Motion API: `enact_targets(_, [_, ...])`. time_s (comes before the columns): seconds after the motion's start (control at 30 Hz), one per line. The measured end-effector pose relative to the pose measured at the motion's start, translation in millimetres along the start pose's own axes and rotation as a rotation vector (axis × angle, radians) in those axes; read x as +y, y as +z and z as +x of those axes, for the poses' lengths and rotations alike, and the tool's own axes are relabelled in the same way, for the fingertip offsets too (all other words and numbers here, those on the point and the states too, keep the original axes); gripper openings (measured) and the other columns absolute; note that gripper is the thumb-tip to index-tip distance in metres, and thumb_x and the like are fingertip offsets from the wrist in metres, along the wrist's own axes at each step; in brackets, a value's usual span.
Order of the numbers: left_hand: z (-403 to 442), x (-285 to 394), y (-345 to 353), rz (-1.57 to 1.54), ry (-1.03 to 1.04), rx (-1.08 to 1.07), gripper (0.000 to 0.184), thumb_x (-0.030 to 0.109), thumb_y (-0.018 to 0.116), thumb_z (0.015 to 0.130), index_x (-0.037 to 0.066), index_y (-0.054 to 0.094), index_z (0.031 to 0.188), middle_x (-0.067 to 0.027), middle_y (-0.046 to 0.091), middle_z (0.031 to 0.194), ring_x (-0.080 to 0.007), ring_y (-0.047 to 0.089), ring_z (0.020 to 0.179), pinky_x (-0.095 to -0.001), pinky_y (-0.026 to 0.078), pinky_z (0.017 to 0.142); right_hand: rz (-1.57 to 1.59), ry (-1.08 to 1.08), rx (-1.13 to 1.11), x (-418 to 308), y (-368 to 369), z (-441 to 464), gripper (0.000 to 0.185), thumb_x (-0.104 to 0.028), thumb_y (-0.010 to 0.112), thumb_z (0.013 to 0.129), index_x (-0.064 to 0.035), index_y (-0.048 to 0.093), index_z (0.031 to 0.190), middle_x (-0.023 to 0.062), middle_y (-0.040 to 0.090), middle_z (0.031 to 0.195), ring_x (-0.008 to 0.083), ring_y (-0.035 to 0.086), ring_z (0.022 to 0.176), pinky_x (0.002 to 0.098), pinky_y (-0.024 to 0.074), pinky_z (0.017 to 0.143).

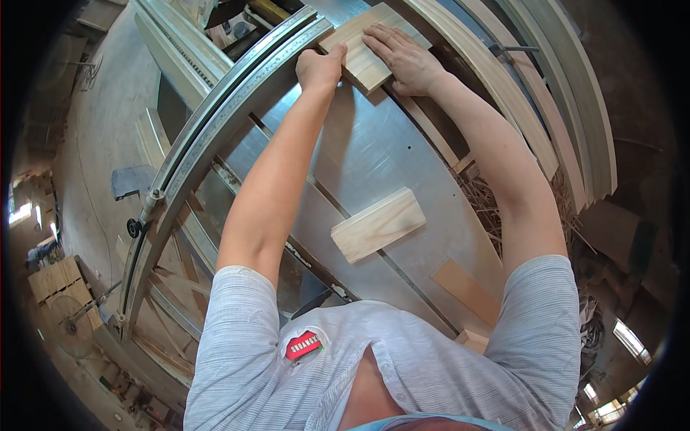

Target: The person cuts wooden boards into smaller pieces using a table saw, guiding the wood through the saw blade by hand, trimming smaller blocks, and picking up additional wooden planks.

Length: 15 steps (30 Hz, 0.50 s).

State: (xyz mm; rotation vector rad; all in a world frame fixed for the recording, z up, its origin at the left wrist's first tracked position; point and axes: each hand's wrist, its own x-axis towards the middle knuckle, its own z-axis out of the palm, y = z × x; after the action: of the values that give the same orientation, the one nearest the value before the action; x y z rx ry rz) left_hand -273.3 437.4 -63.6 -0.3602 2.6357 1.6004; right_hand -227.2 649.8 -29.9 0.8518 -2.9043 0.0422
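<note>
At the far side of the metal machine table (pixel 374 144) lies a pale wooden board (pixel 368 61). My left hand (pixel 320 70) is closed on the board's left edge, thumb toward its top face. My right hand (pixel 404 59) rests on top of the board with its fingers stretched out, pressing near the right side. The board's far end runs to the top of the view. Closer to my body, a short wooden block (pixel 379 225) lies apart from both hands, across a slot in the table.
A curved-looking metal rail (pixel 215 118) with a black knob (pixel 134 228) runs along the left. Long wooden strips (pixel 517 93) stand on the right, beside thin offcuts (pixel 480 197). A flat brown piece (pixel 466 289) lies near my right sleeve.
</note>
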Motion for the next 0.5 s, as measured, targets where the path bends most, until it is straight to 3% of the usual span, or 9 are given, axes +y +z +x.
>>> enact_targets(0.1, [-4.5, -0.1, -4.8, -0.012, 0.099, -0.003, 0.046, 0.04, 0.083, 0.087, -0.005, 0.075, 0.084, -0.0117, 0.072, 0.076, -0.0205, 0.067, 0.061, -0.0351, 0.054, 0.058, -0.014, 0.002, 0.016, -2.5, -1.4, -0.6, 0.1, -0.005, 0.073, 0.07, -0.0041, 0.031, 0.161, 0.0131, 0.029, 0.169, 0.0282, 0.024, 0.159, 0.0408, 0.0195, 0.133])
enact_targets(0.17, [-22.3, 10.0, -19.9, -0.167, 0.008, -0.142, 0.055, 0.043, 0.079, 0.086, -0.009, 0.072, 0.101, -0.0238, 0.074, 0.092, -0.0384, 0.072, 0.092, -0.0464, 0.057, 0.084, -0.012, 0.007, -0.008, -4.4, -3.1, -1.8, 0.1, -0.005, 0.073, 0.069, -0.004, 0.031, 0.161, 0.013, 0.029, 0.169, 0.0282, 0.024, 0.159, 0.0408, 0.0195, 0.133])
enact_targets(0.2, [-29.8, 1.3, -20.5, -0.033, 0.301, -0.032, 0.059, 0.043, 0.081, 0.086, -0.008, 0.066, 0.113, -0.0238, 0.068, 0.11, -0.0382, 0.067, 0.1, -0.0461, 0.055, 0.089, -0.016, 0.014, -0.023, -1.4, -4.9, 0.0, 0.1, -0.005, 0.073, 0.069, -0.0039, 0.031, 0.16, 0.013, 0.029, 0.169, 0.0283, 0.024, 0.159, 0.0408, 0.0195, 0.133])
enact_targets(0.27, [-61.0, -12.6, -21.9, 0.025, 0.76, 0.063, 0.064, 0.041, 0.085, 0.084, -0.004, 0.061, 0.123, -0.0223, 0.056, 0.127, -0.0392, 0.062, 0.107, -0.0455, 0.052, 0.094, 0.005, 0.01, -0.019, -1.8, -1.3, -3.0, 0.1, -0.006, 0.073, 0.069, -0.0038, 0.032, 0.16, 0.0129, 0.03, 0.168, 0.0286, 0.024, 0.159, 0.0406, 0.0196, 0.133])
enact_targets(0.3, [-83.5, -2.4, -32.4, 0.158, 0.855, -0.038, 0.062, 0.037, 0.088, 0.08, 0.003, 0.062, 0.125, -0.0182, 0.053, 0.132, -0.0375, 0.06, 0.106, -0.045, 0.05, 0.097, 0.005, 0.004, 0.001, -0.1, 1.5, -2.4, 0.1, -0.006, 0.073, 0.069, -0.0039, 0.032, 0.16, 0.0128, 0.03, 0.168, 0.0286, 0.024, 0.159, 0.0407, 0.0197, 0.133])
enact_targets(0.37, [-88.5, -12.0, -29.1, 0.363, 1.056, -0.102, 0.059, 0.036, 0.088, 0.08, 0.009, 0.065, 0.127, -0.016, 0.054, 0.133, -0.0375, 0.059, 0.111, -0.044, 0.055, 0.091, -0.003, -0.004, 0.029, 0.9, 0.4, -1.9, 0.098, -0.006, 0.073, 0.07, -0.0045, 0.033, 0.16, 0.0127, 0.031, 0.168, 0.0288, 0.025, 0.158, 0.0406, 0.0203, 0.132])
enact_targets(0.5, [-73.8, -18.5, -15.1, 0.313, 1.059, -0.017, 0.043, 0.019, 0.088, 0.078, 0.014, 0.068, 0.116, -0.011, 0.058, 0.123, -0.0316, 0.063, 0.102, -0.0403, 0.056, 0.085, 0.008, -0.007, 0.0, 3.7, -8.2, -2.7, 0.098, -0.005, 0.074, 0.071, -0.0043, 0.033, 0.16, 0.0141, 0.031, 0.167, 0.0297, 0.025, 0.158, 0.0394, 0.0212, 0.132])
